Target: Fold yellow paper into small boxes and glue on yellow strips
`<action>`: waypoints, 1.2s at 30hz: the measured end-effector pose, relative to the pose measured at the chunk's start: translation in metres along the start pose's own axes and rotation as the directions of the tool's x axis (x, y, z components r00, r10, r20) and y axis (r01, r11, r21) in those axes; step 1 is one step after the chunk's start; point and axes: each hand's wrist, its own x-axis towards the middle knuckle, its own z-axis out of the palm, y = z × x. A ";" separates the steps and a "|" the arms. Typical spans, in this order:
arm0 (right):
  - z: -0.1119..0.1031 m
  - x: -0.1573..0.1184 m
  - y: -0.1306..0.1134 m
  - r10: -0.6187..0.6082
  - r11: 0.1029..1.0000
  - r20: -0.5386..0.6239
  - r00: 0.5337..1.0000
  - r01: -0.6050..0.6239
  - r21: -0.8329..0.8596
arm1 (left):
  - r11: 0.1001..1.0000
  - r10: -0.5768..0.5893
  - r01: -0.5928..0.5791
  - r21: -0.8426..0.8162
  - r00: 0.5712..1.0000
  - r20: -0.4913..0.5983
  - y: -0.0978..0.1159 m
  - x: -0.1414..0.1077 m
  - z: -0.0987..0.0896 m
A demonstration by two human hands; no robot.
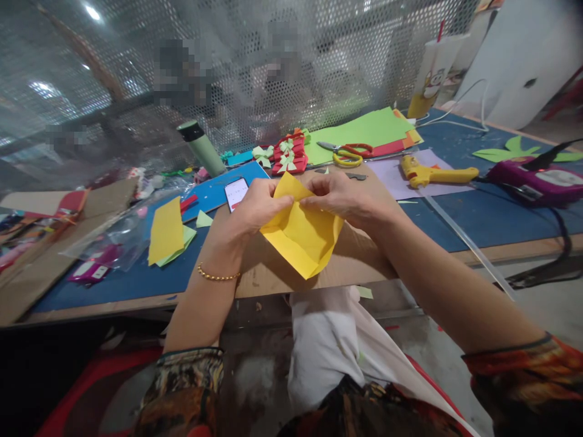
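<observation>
A folded piece of yellow paper (305, 233), shaped like a shallow open box, is held up over the brown board at the front of the table. On its left side, my left hand (264, 206) pinches the upper edge between thumb and fingers. My right hand (334, 197) grips the same paper from the upper right, its thumb close to the left thumb. One pointed flap sticks up between the two hands. Behind my left hand lies a phone (235, 193) with a lit screen.
Scissors (348, 153), green sheets (359, 135) and red boxes with pale bows (289, 155) lie at the back. A yellow glue gun (432, 174) rests to the right. Left are yellow paper (164, 230) and a green bottle (201, 149). A drink cup (428, 79) stands back right.
</observation>
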 end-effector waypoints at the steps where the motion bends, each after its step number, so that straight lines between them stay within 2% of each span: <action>1: 0.001 -0.001 -0.002 0.017 1.000 -0.002 1.000 -0.017 0.010 | 1.000 0.000 0.000 0.012 1.000 -0.001 0.000 0.000 0.000; 4: 0.002 -0.002 -0.005 0.047 0.999 0.008 0.999 -0.047 0.026 | 0.999 -0.006 0.006 0.040 1.000 0.000 0.001 -0.001 -0.001; 12: -0.001 0.001 0.002 -0.024 0.999 0.021 0.999 0.023 0.025 | 0.999 -0.042 0.040 0.026 0.997 0.061 0.006 -0.003 -0.001; 18: 0.000 -0.002 -0.001 -0.010 1.000 0.016 1.000 0.010 -0.003 | 0.998 -0.065 0.064 0.020 0.996 0.063 0.008 -0.003 0.001; 23: -0.002 -0.001 0.003 -0.009 1.000 0.000 1.000 0.009 -0.023 | 1.000 -0.004 0.002 0.017 0.997 0.072 0.000 0.000 -0.001; 26: -0.003 0.000 0.005 -0.012 1.000 -0.014 1.000 0.012 -0.029 | 0.999 0.031 -0.033 0.030 0.999 0.040 -0.003 0.001 -0.001; 36: -0.003 0.000 0.003 -0.005 0.997 0.019 1.000 0.003 0.072 | 0.998 0.058 -0.058 -0.003 0.998 0.037 -0.004 0.002 -0.001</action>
